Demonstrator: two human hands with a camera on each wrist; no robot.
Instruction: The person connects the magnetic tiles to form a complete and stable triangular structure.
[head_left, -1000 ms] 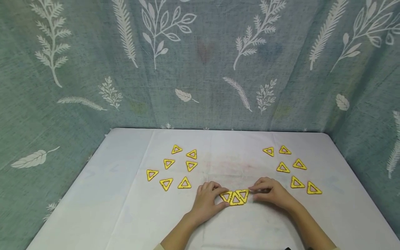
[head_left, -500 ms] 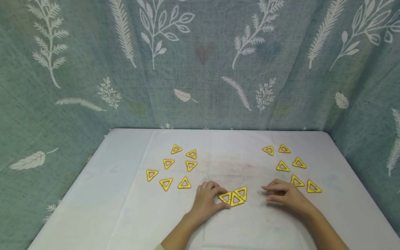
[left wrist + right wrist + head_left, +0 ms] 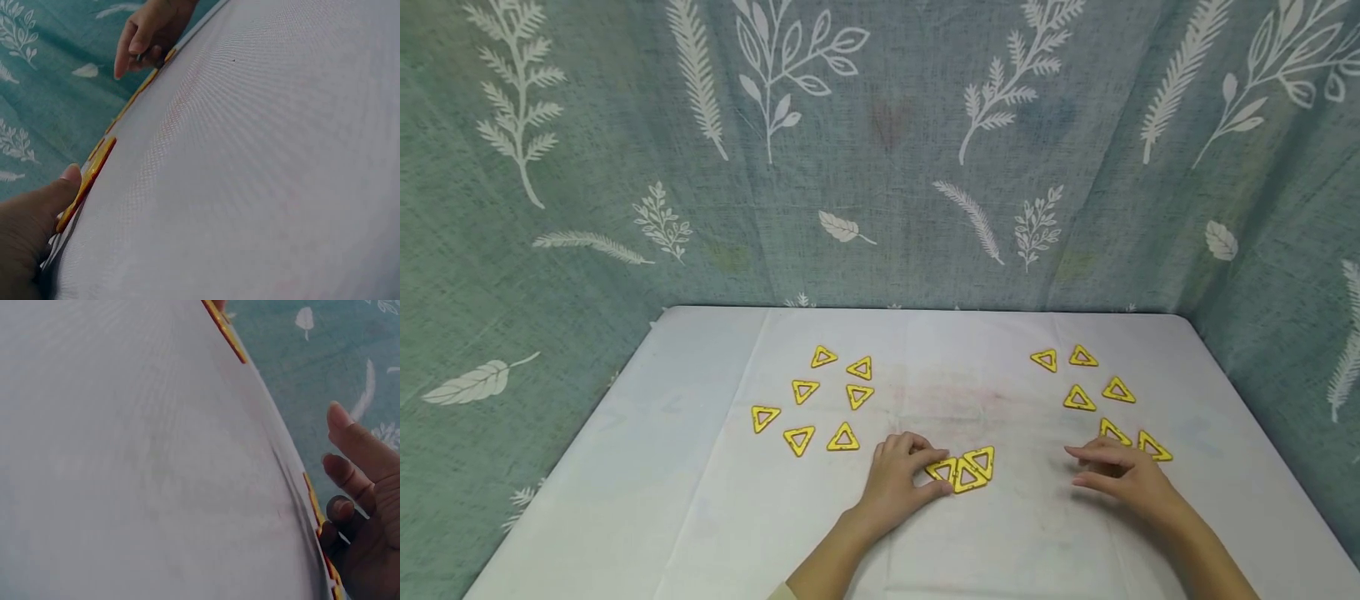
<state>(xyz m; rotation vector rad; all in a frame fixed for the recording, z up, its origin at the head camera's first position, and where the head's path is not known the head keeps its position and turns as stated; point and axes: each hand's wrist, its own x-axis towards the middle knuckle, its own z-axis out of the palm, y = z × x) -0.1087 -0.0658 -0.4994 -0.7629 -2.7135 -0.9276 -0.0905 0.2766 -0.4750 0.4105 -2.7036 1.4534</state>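
Observation:
Three yellow triangular tiles with open centres lie joined edge to edge in a fan on the table. My left hand point(image 3: 898, 481) grips the left tile point(image 3: 942, 463), thumb at its lower corner and index finger along its top. In the left wrist view that thumb presses a yellow tile edge point(image 3: 92, 175). Beside it are the middle tile point(image 3: 972, 487) and the right tile point(image 3: 989, 463), which points downward. My right hand point(image 3: 1127, 477) hovers with loosely bent fingers, thumb and index apart, holding nothing. It is nearest two loose tiles, one point(image 3: 1108, 427) partly covered by it, the other point(image 3: 1161, 455) beside it.
More loose tiles lie at the back right, among them one tile point(image 3: 1079, 406). Several similar tiles, such as this tile point(image 3: 843, 446), are scattered on the left. A white cloth covers the table point(image 3: 737, 517). Behind it hangs a green leaf-patterned curtain point(image 3: 880, 167).
My right hand has let go of the joined tiles and moved right toward the loose ones. The fan has tilted slightly, its right end farther back. My left hand stays on it.

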